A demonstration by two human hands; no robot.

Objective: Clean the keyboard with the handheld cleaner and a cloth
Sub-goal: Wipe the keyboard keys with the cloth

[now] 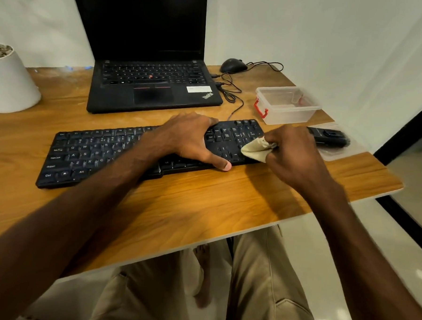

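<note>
The person wears beige trousers (267, 285), seen at the bottom centre of the frame, with a raised stitched seam down the right leg and a slanted pocket edge near the lower right. Both forearms are bare down to the left hand (186, 139) and the right hand (293, 154). A bare foot (202, 277) shows between the legs.

You have an open black laptop (155, 88) on the wooden table (202, 203), a wired mouse (233, 65) and a clear plastic box (287, 106) to its right, and a white pot (10, 83) to its left.
</note>
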